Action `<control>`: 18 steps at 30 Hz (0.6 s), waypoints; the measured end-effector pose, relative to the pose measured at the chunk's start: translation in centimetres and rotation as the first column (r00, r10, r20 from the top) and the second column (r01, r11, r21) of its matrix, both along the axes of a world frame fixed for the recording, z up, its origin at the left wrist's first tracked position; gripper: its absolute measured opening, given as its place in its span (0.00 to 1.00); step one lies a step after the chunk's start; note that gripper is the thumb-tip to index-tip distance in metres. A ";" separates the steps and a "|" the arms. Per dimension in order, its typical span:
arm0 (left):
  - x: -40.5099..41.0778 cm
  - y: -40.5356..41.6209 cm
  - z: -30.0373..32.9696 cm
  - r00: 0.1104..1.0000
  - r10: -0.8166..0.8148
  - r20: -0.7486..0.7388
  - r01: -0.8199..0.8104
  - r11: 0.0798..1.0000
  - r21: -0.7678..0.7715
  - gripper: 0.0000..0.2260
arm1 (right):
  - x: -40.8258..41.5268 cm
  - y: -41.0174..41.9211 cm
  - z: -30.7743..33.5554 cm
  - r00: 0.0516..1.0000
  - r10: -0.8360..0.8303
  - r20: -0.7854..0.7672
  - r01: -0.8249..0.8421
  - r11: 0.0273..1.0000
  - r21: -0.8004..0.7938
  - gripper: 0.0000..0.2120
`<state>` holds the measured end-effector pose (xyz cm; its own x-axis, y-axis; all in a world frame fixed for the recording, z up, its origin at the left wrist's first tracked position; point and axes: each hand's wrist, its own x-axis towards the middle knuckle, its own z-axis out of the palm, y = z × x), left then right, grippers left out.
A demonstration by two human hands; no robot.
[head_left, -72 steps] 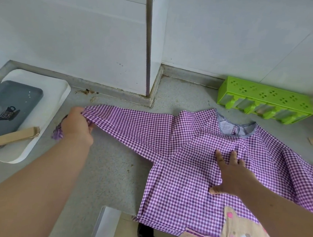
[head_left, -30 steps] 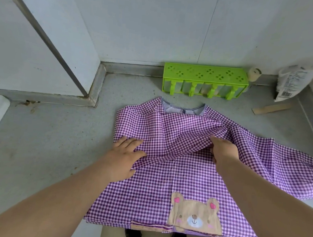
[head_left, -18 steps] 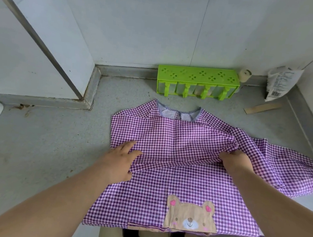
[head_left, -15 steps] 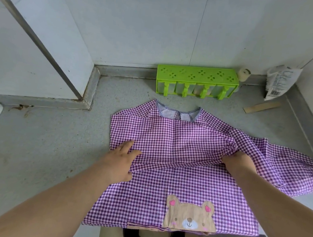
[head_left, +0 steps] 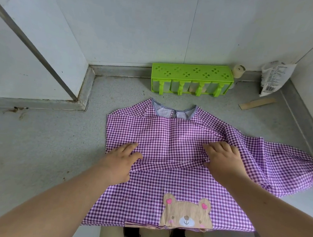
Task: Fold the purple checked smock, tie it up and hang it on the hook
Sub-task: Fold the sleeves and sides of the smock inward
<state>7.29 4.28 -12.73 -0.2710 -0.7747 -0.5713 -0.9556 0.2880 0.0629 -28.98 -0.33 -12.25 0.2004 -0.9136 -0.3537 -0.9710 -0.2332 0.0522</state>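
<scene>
Smock (head_left: 169, 138) flat on counter (head_left: 36, 145), left sleeve folded in. Left hand (head_left: 121, 160) and right hand (head_left: 222, 160) both flat, fingers straight, pressing cloth. Thin, limp, light; likely slides. Take right sleeve (head_left: 289, 167) near cuff.

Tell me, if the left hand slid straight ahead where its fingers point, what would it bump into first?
The left hand points up and slightly right, across the purple checked smock. Past the neckline, it would probably meet the green rack by the wall first, though depth is hard to judge.
</scene>
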 end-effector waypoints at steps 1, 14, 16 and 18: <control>0.0 0.0 0.0 1.000 0.003 0.000 -0.003 1.000 0.000 0.37 | -0.1 0.0 -0.1 1.000 0.017 -0.022 -0.017 1.000 0.005 0.31; -0.3 0.1 0.1 1.000 0.001 -0.002 -0.001 1.000 -0.005 0.35 | -2.2 0.5 -0.1 0.990 0.136 0.044 -0.130 0.985 -0.111 0.14; -0.4 0.0 0.2 1.000 0.003 0.003 -0.003 1.000 0.000 0.34 | -2.4 1.1 -0.1 0.992 0.116 0.048 -0.116 0.993 0.000 0.17; -0.6 -0.2 0.6 1.000 0.001 0.014 -0.001 1.000 -0.001 0.32 | -2.4 1.7 0.1 0.997 0.059 0.050 -0.064 0.994 0.086 0.19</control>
